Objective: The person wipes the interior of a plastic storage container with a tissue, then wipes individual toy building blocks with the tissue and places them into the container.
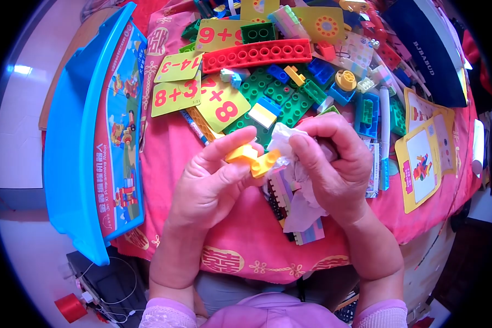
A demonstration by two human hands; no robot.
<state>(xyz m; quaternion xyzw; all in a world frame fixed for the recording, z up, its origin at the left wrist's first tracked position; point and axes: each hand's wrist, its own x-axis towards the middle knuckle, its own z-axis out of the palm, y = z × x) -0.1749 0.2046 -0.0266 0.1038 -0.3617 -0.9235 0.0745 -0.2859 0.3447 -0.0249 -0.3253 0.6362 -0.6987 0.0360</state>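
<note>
Between the thumb and fingers of my left hand (213,180) is a small yellow toy block (264,164). My right hand (339,164) pinches a crumpled white tissue (306,199), which hangs down below the fingers. One edge of the tissue comes close to the yellow block; whether they touch I cannot tell. Under the tissue lies a strip of pastel bricks (311,234), partly covered. Beyond my hands, a green baseplate (290,106) carries loose bricks, among them a white, yellow and blue one (264,112).
A blue plastic bin (74,147) stands at the left edge of the pink tablecloth (169,180). Yellow number cards (176,97), a long red brick (257,56) and several other blocks pile up at the back. Picture cards (422,164) and a dark blue box (421,49) are at right.
</note>
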